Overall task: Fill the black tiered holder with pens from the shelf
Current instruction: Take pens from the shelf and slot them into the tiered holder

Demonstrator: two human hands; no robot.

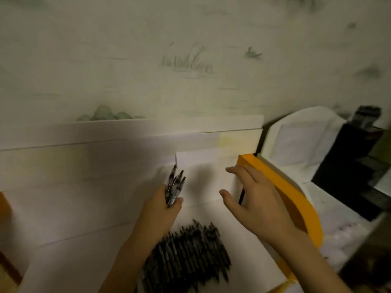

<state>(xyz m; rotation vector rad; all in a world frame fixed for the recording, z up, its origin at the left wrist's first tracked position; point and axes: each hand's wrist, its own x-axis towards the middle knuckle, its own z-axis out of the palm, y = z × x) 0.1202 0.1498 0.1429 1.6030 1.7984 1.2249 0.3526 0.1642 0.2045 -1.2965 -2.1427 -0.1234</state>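
Standing at the far right, the black tiered holder (347, 166) sits on a white surface with a few dark pens (365, 116) already poking from its top tier, well apart from both hands. Nearer the middle, the left hand (163, 210) grips a small bunch of pens (174, 185), its fingers curled round them so the tips point up and away. Below and between the forearms lies a large heap of black pens (186, 256) on the white shelf (84, 208). The right hand (254, 199) hovers beside the bunch with fingers spread and relaxed, holding nothing, just in front of an orange curved panel (292, 197) at the shelf's right end. Behind everything rises a pale wall (190, 49) with faint green painted scenery; the whole view is motion-blurred.
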